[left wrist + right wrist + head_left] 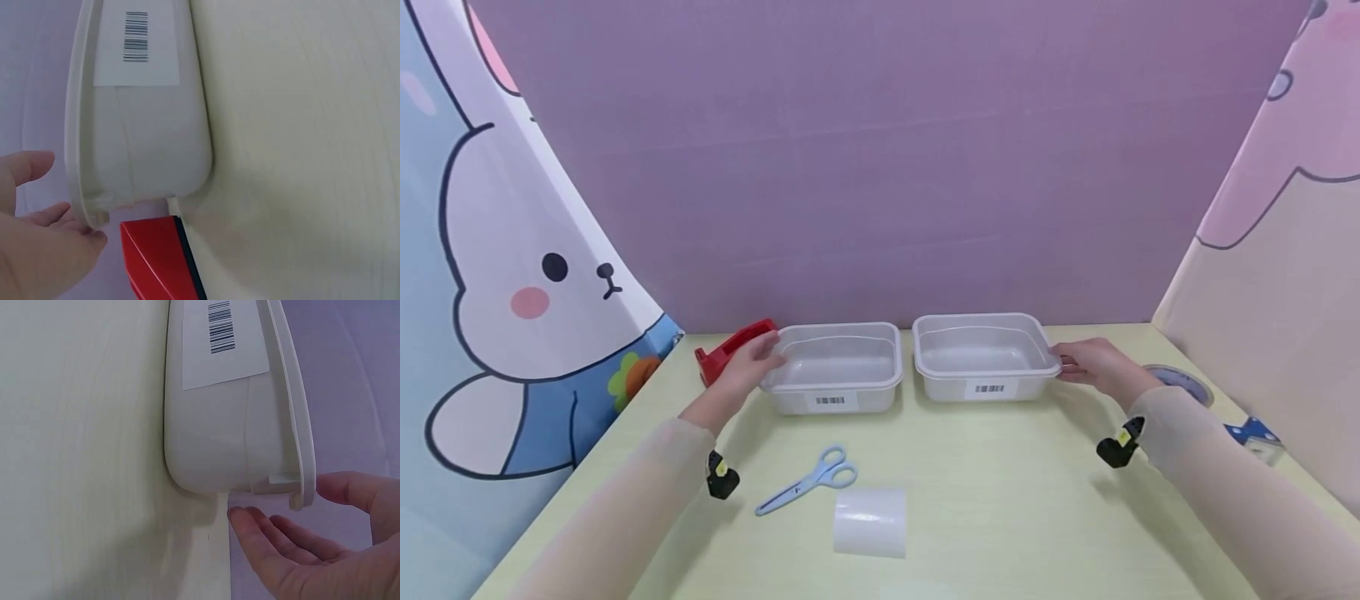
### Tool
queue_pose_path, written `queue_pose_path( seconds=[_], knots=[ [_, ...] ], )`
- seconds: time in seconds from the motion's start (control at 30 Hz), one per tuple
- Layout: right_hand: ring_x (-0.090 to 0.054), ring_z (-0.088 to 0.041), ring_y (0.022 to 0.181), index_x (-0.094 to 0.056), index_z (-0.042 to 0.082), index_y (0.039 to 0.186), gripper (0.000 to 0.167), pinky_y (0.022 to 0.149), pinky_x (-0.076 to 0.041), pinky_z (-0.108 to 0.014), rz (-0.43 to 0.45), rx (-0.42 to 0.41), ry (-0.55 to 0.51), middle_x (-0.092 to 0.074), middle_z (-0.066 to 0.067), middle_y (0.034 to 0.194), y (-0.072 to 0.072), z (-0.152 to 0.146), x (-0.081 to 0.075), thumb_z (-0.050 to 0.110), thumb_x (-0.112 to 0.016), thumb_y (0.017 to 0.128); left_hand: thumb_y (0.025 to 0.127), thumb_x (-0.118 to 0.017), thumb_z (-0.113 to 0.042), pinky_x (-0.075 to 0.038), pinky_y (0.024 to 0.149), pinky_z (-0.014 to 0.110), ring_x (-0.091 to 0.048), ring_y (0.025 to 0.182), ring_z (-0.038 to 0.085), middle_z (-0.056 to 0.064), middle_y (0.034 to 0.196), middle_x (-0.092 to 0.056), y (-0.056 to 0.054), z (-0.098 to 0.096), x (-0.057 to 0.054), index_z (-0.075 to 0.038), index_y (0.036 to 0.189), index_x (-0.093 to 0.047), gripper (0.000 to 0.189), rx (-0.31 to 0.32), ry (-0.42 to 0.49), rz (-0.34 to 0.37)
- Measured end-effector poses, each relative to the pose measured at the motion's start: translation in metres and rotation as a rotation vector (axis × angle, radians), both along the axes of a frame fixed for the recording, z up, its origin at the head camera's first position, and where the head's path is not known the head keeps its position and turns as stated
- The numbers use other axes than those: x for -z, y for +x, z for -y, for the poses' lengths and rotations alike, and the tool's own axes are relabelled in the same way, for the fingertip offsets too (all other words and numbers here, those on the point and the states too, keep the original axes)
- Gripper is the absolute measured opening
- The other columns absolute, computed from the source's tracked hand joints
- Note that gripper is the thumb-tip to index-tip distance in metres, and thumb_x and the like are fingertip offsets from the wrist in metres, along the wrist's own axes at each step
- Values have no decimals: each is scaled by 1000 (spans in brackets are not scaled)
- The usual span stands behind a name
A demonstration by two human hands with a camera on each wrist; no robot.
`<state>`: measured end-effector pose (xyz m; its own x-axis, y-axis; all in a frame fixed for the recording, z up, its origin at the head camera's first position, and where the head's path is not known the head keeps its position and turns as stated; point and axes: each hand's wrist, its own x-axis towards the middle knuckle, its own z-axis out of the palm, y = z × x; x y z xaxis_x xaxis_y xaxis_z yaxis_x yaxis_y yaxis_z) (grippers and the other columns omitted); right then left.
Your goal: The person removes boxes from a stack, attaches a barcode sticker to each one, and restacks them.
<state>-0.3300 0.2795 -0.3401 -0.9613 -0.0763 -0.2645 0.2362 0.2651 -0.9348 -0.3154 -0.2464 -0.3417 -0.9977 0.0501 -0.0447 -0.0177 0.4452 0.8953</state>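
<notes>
While the left hand (752,360) sits at the left end of the left tub (838,367), its fingers (56,215) lie relaxed and nearly straight against the rim, thumb above the lip, gripping nothing that shows. At centre right of the head view the right hand (1086,362) meets the right end of the right tub (981,357) the same way: fingers (269,534) extended under the rim, thumb over it, loosely spread.

Each tub carries a white sticker with a black barcode on its near wall; no digits can be read. Both are clear, frosted plastic, rectangular with rounded corners and a flared lip, standing upright side by side, just apart, at mid-frame on the pale yellow-green table (1000,500).

Behind the left hand lies a red tape dispenser (730,350). Lower in frame are blue scissors (808,487) and a clear roll (870,522). A tape roll (1183,382) lies at the right edge
</notes>
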Motion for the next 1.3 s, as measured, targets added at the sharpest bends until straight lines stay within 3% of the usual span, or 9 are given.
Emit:
queue_pose_path(
  seconds=[0.3,0.53,0.8,1.13,1.3],
  knots=[
    [-69,-10,74,-39,-15,129,41,82,-59,-29,44,-11,-138,-65,-1,83,-1,-5,7,8,-51,97,100,-48,-11,-24,119,48,-16,149,33,16,161,-17,-4,12,13,-6,155,-14,65,22,16,-8],
    [-69,-10,73,-41,-15,125,36,83,-59,-31,17,-10,-159,-62,-2,81,-2,-5,12,7,-50,97,103,-43,-12,-30,117,46,-24,146,36,18,161,-18,-2,13,21,-5,155,-12,61,-33,195,107],
    [-70,-9,72,-35,-19,133,48,80,-60,-29,-24,16,-146,-66,-1,82,-1,-4,16,8,-51,98,104,-36,-10,-28,117,46,-25,145,38,21,160,-17,-3,12,26,0,153,-14,55,-40,285,129],
    [-70,-8,67,-39,-17,131,45,74,-60,-24,-62,97,-144,-68,3,71,8,-1,3,10,-50,96,104,-37,-12,-25,119,46,-20,147,37,19,161,-13,-1,13,27,-2,154,-13,56,-37,346,144],
    [-71,-7,68,-33,-18,137,54,74,-59,-23,-77,121,-130,-68,4,70,10,1,-7,13,-49,96,104,-36,-11,-23,119,46,-18,147,37,19,162,-10,0,15,28,-2,154,-10,57,-8,388,140]
  ],
)
